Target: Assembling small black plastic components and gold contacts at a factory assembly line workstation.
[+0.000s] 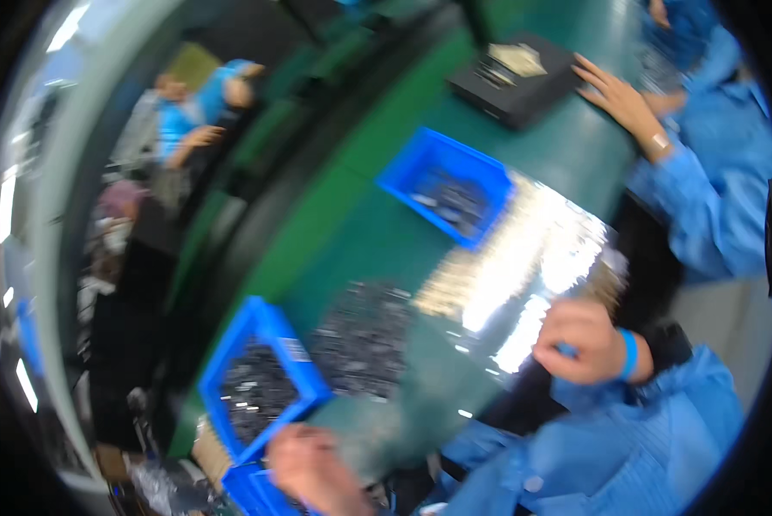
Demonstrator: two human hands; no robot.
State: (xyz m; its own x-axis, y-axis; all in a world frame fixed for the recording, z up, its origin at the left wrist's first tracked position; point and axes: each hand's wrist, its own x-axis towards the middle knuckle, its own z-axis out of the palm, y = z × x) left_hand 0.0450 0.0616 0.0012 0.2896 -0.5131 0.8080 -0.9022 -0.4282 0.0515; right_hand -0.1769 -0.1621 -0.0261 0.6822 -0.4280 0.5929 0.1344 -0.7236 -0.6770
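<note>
My left hand is at the lower edge, beside the near corner of a blue bin of small dark parts. Motion smears its fingers, so its grip cannot be read. My right hand, with a blue wristband, is closed, fingers curled inward. A small blue spot shows at its fingers; what it holds, if anything, I cannot make out. Just beyond this hand lies a shiny clear plastic sheet or bag next to rows of beige pieces. Between the hands, farther off, a heap of small dark parts lies loose.
A second blue bin holding dark parts stands farther along the green table. Beyond it is a black box with a beige item on top. A co-worker's hand touches that box. Another blue bin sits at the lower left.
</note>
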